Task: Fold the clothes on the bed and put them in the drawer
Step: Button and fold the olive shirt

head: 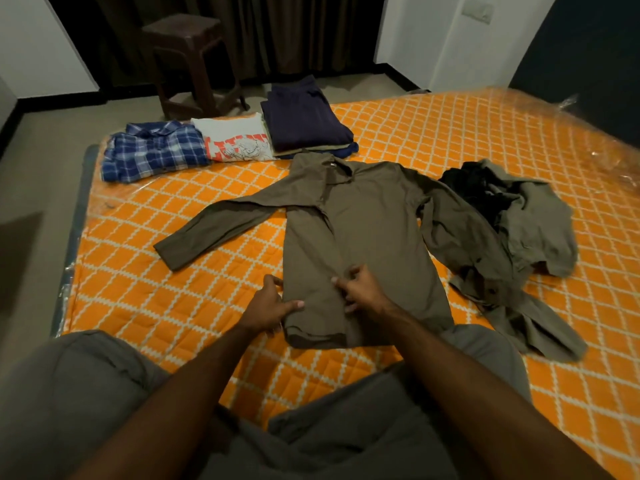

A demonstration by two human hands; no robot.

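Two hands are working on a shirt on the bed.

The left hand (268,306) is gripping the olive shirt's (363,244) lower edge while the right hand (360,289) is pinching its middle; the shirt is lying flat mid-mattress (450,133), orange-checked and plastic-wrapped. Folded clothes (228,140) are sitting at 11 o'clock, a crumpled heap (519,220) at 3 o'clock, a stool (194,60) by dark curtains (294,32).

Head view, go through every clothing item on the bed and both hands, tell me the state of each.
Olive shirt: spread flat, unfolded.
Plaid shirt: folded.
White printed tee: folded.
Navy stack: folded, piled.
Grey-black heap: crumpled, unfolded.
Left hand: grips shirt's left edge.
Right hand: pinches shirt's front.
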